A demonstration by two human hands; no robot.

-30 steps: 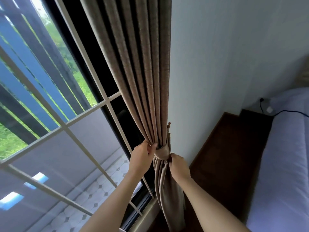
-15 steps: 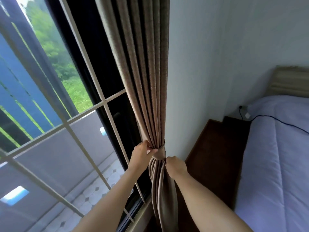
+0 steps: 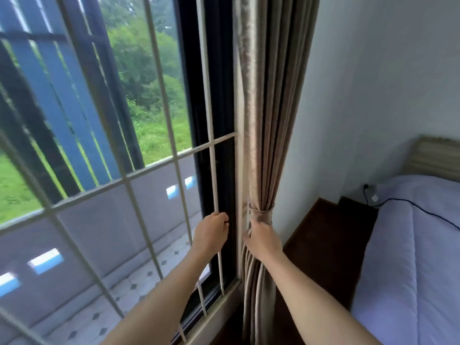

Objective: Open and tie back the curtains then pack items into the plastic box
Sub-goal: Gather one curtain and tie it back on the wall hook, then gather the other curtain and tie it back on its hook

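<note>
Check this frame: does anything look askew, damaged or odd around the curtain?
Nothing stands out. The curtain hangs gathered by the wall, cinched by its tieback. The right hand grips it just below; the left hand is off it.

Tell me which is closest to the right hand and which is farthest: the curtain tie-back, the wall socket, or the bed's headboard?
From the right hand in the head view:
1. Curtain tie-back: just above the fingers, wrapped round the gathered curtain.
2. Wall socket: off to the right, low on the wall by the bed.
3. Headboard: farthest right, behind the bed.
</note>
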